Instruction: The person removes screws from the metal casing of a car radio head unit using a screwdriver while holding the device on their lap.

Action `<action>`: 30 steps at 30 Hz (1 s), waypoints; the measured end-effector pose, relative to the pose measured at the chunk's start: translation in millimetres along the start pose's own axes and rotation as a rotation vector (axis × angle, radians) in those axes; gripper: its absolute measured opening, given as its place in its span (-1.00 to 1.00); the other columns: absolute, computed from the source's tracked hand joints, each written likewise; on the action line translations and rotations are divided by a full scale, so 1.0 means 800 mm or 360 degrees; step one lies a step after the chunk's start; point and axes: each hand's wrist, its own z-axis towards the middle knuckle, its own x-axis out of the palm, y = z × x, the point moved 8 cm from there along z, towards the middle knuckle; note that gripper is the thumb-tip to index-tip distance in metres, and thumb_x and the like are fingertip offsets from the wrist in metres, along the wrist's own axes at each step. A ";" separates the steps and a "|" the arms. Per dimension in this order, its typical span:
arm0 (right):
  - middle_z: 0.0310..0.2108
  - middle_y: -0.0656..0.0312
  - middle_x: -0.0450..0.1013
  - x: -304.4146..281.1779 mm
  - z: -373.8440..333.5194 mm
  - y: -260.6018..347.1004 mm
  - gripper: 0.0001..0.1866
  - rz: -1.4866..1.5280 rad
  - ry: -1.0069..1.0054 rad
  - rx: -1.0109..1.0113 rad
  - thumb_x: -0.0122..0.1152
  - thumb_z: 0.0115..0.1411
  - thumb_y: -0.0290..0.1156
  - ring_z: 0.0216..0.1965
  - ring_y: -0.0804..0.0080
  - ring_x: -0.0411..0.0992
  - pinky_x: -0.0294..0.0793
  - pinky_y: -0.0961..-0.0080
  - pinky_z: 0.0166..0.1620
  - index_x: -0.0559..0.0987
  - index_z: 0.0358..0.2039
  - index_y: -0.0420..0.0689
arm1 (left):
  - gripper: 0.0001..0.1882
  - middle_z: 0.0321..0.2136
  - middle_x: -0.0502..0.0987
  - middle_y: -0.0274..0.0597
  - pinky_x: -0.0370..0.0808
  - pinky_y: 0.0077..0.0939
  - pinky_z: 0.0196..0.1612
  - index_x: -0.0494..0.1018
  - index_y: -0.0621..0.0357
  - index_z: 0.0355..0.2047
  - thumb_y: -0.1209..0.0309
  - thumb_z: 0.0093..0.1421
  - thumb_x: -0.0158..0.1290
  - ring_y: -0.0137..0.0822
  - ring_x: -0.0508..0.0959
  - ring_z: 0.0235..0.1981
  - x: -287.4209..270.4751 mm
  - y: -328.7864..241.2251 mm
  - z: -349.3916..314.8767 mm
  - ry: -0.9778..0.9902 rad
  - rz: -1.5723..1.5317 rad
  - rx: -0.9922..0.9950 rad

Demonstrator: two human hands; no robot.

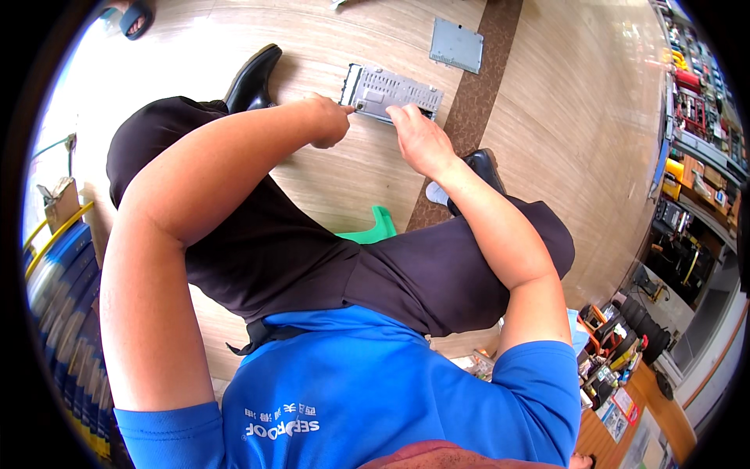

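Observation:
A flat grey metal device case (394, 87) with rows of slots lies on the floor between my feet. My left hand (322, 123) is at its near left corner, fingers curled and the index fingertip against the case. Whether those fingers pinch something small cannot be made out. Over the near right edge of the case, my right hand (422, 141) has its fingers stretched out, their tips touching the metal. A separate grey metal cover plate (456, 45) with a perforated edge lies beyond the case, to the right.
A green plastic stool edge (378, 228) shows beneath my legs. My black shoes (254, 78) flank the work. Shelves crowded with tools and parts (691, 168) line the right side; a wooden bench (648, 406) is at lower right. Blue packages (66, 297) fill a yellow rack at left.

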 end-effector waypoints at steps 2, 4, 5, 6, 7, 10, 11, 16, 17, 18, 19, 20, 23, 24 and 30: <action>-0.17 0.01 0.40 0.001 0.002 -0.004 -0.59 -0.0034 0.0020 0.0086 0.16 0.24 -0.44 -0.18 -0.04 0.50 0.55 0.11 -0.16 0.36 0.10 -0.09 | -0.49 0.46 -0.04 -0.23 0.43 -0.01 0.13 0.39 -0.04 0.21 0.21 0.27 0.12 -0.06 0.41 0.22 0.002 0.000 0.000 0.0009 0.0023 -0.0008; -0.17 0.01 0.40 0.000 0.003 -0.008 -0.59 -0.0067 0.0041 0.0172 0.16 0.24 -0.44 -0.17 -0.04 0.50 0.55 0.11 -0.15 0.36 0.10 -0.09 | -0.49 0.46 -0.04 -0.23 0.43 -0.01 0.13 0.39 -0.04 0.21 0.21 0.27 0.12 -0.06 0.41 0.22 0.003 0.001 0.000 0.0004 0.0013 -0.0008; -0.16 0.01 0.41 0.000 0.003 -0.010 -0.59 -0.0059 0.0049 0.0208 0.16 0.24 -0.44 -0.17 -0.05 0.50 0.55 0.10 -0.16 0.36 0.10 -0.09 | -0.49 0.46 -0.04 -0.24 0.43 -0.01 0.13 0.39 -0.04 0.21 0.21 0.27 0.12 -0.07 0.41 0.22 0.002 0.001 -0.001 -0.0002 0.0003 -0.0006; -0.15 0.01 0.41 -0.001 0.003 -0.012 -0.59 -0.0051 0.0058 0.0244 0.16 0.24 -0.44 -0.17 -0.05 0.50 0.55 0.10 -0.16 0.36 0.10 -0.08 | -0.49 0.46 -0.04 -0.24 0.43 -0.01 0.13 0.39 -0.04 0.21 0.21 0.27 0.12 -0.07 0.41 0.22 0.001 0.001 -0.001 -0.0002 0.0002 -0.0007; -0.15 0.01 0.41 -0.001 0.003 -0.012 -0.59 -0.0050 0.0058 0.0242 0.16 0.24 -0.44 -0.17 -0.05 0.50 0.55 0.10 -0.16 0.36 0.10 -0.08 | -0.49 0.46 -0.04 -0.24 0.43 -0.01 0.13 0.39 -0.04 0.21 0.21 0.27 0.12 -0.07 0.41 0.22 0.001 0.001 -0.002 0.0008 0.0010 -0.0007; -0.14 0.01 0.41 -0.005 0.002 -0.008 -0.57 0.0036 -0.0027 0.0133 0.18 0.22 -0.45 -0.17 -0.07 0.50 0.55 0.10 -0.16 0.35 0.11 -0.08 | -0.49 0.46 -0.04 -0.24 0.43 -0.02 0.13 0.39 -0.04 0.21 0.21 0.26 0.13 -0.07 0.42 0.22 0.000 0.001 -0.003 0.0007 0.0008 -0.0011; -0.14 0.01 0.41 -0.005 0.002 -0.006 -0.55 0.0054 -0.0045 0.0102 0.20 0.21 -0.45 -0.17 -0.07 0.50 0.55 0.09 -0.16 0.35 0.11 -0.07 | -0.49 0.46 -0.05 -0.25 0.43 -0.03 0.13 0.40 -0.04 0.21 0.21 0.25 0.13 -0.06 0.42 0.22 0.001 0.001 -0.002 -0.0002 0.0000 -0.0015; -0.17 -0.02 0.42 -0.009 0.003 -0.008 -0.60 0.0076 -0.0022 0.0168 0.12 0.23 -0.44 -0.17 -0.05 0.51 0.55 0.09 -0.14 0.38 0.09 -0.11 | -0.47 0.47 -0.05 -0.28 0.43 -0.04 0.13 0.37 -0.05 0.23 0.23 0.25 0.13 -0.06 0.43 0.20 0.008 0.006 0.009 0.0006 -0.0027 -0.0071; -0.17 -0.02 0.42 -0.011 0.004 -0.011 -0.60 0.0058 -0.0048 0.0181 0.12 0.23 -0.43 -0.17 -0.05 0.51 0.55 0.09 -0.14 0.37 0.09 -0.11 | -0.46 0.47 -0.06 -0.29 0.43 -0.04 0.13 0.37 -0.06 0.24 0.24 0.26 0.12 -0.06 0.44 0.20 0.009 0.007 0.009 0.0015 -0.0019 -0.0086; -0.16 -0.02 0.42 -0.013 0.003 -0.013 -0.59 0.0040 -0.0075 0.0194 0.13 0.23 -0.43 -0.18 -0.06 0.51 0.55 0.09 -0.14 0.37 0.10 -0.10 | -0.46 0.47 -0.06 -0.29 0.43 -0.04 0.13 0.37 -0.06 0.24 0.24 0.26 0.12 -0.06 0.44 0.20 0.009 0.007 0.010 0.0016 -0.0022 -0.0087; -0.16 -0.02 0.42 -0.013 0.003 -0.014 -0.59 0.0041 -0.0073 0.0191 0.13 0.23 -0.43 -0.18 -0.06 0.51 0.55 0.09 -0.14 0.37 0.10 -0.10 | -0.46 0.47 -0.06 -0.29 0.43 -0.03 0.13 0.36 -0.06 0.25 0.24 0.26 0.12 -0.06 0.43 0.20 0.010 0.006 0.010 0.0024 -0.0016 -0.0087; -0.14 -0.03 0.42 -0.012 0.003 -0.018 -0.54 0.0054 -0.0042 0.0242 0.18 0.20 -0.45 -0.15 -0.08 0.50 0.55 0.10 -0.12 0.35 0.12 -0.10 | -0.46 0.47 -0.06 -0.29 0.42 -0.02 0.13 0.35 -0.06 0.25 0.25 0.26 0.11 -0.06 0.43 0.21 0.008 0.005 0.009 0.0031 -0.0007 -0.0085; -0.12 -0.04 0.41 -0.010 0.003 -0.020 -0.49 0.0081 -0.0031 0.0266 0.23 0.17 -0.47 -0.13 -0.10 0.49 0.54 0.10 -0.10 0.33 0.14 -0.11 | -0.45 0.47 -0.06 -0.28 0.41 0.02 0.14 0.35 -0.05 0.26 0.25 0.26 0.11 -0.05 0.42 0.21 0.005 0.003 0.005 0.0024 0.0018 -0.0034; -0.12 -0.04 0.41 -0.010 0.004 -0.018 -0.48 0.0096 -0.0052 0.0238 0.23 0.17 -0.48 -0.13 -0.10 0.49 0.54 0.11 -0.09 0.33 0.14 -0.11 | -0.45 0.47 -0.06 -0.28 0.41 0.02 0.14 0.35 -0.05 0.26 0.25 0.26 0.11 -0.05 0.42 0.21 0.007 0.004 0.006 0.0025 0.0014 -0.0038; -0.09 -0.05 0.39 -0.009 0.005 -0.009 -0.48 0.0100 -0.0074 0.0081 0.21 0.17 -0.51 -0.15 -0.12 0.49 0.54 0.09 -0.10 0.32 0.15 -0.12 | -0.45 0.47 -0.06 -0.26 0.40 0.07 0.14 0.35 -0.04 0.26 0.27 0.25 0.11 -0.03 0.43 0.20 0.008 0.007 0.010 0.0034 -0.0009 -0.0080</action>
